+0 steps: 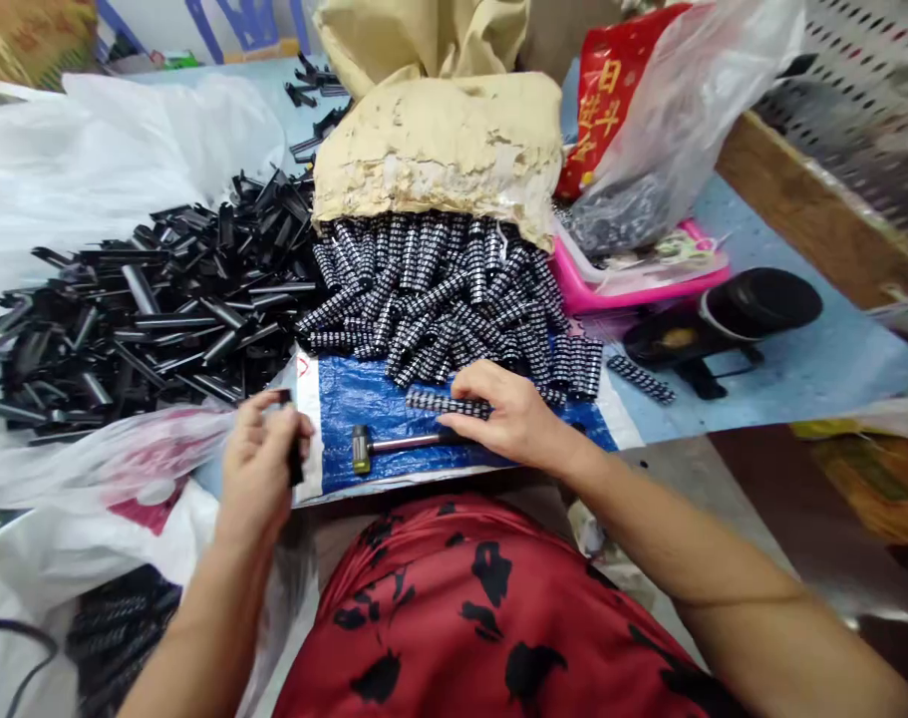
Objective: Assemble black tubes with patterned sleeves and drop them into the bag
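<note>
My left hand grips a short black plastic piece upright near the table's front edge. My right hand rests on the blue sheet, its fingers pinching a black strip studded with white stones. A small hammer lies flat on the blue sheet between the two hands, its handle running under my right hand. Behind the sheet lies a heap of studded strips, and to its left a heap of plain black plastic pieces.
A tan sack sits behind the studded heap. White plastic bags lie at the left, a pink tray with a clear bag and a red packet at back right, and a black cylinder tool on the light-blue table.
</note>
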